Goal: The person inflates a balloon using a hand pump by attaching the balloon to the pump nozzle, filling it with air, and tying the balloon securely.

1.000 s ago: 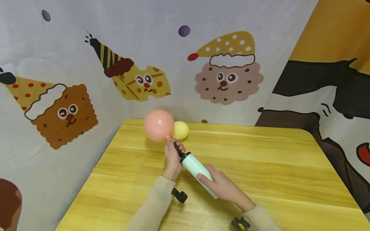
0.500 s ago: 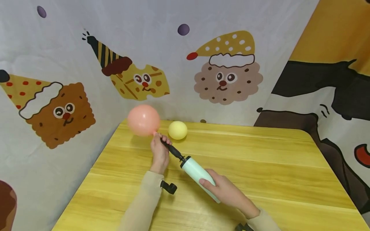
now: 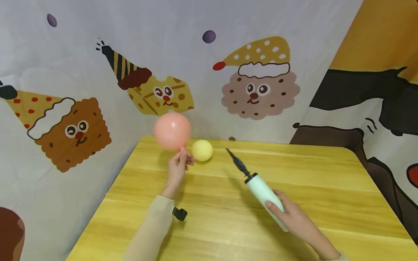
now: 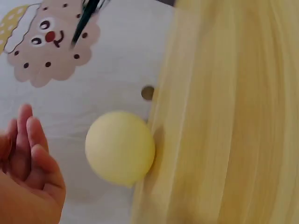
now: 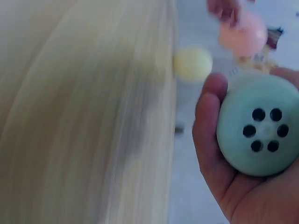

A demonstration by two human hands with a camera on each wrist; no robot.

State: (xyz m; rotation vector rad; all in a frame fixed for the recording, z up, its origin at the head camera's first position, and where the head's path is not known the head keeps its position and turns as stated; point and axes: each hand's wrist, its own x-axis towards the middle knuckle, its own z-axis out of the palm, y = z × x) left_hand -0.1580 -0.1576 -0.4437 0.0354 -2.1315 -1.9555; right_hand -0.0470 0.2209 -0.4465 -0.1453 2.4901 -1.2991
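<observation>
My left hand (image 3: 177, 165) pinches the neck of an inflated pink balloon (image 3: 172, 130) between thumb and fingertips, with the balloon standing up above the hand. In the left wrist view the pink balloon is out of frame. My right hand (image 3: 292, 215) grips the mint-green barrel of a balloon pump (image 3: 265, 194), fingers wrapped round it. The pump's black nozzle points up and left, apart from the balloon. The right wrist view shows the pump's round end (image 5: 261, 126) with several dark holes. A smaller yellow balloon (image 3: 202, 150) rests on the table just right of my left hand.
The wood-grain table (image 3: 209, 221) ends at the back against a pale curtain (image 3: 202, 72) printed with cartoon biscuits and cheese. A dark and orange printed cloth (image 3: 359, 87) hangs at the right. A black wrist mount (image 3: 179, 213) sits on my left sleeve.
The pump nozzle has come out of the pink balloon's neck. My right hand has moved right with the pump, while my left hand now holds the balloon alone, slightly higher.
</observation>
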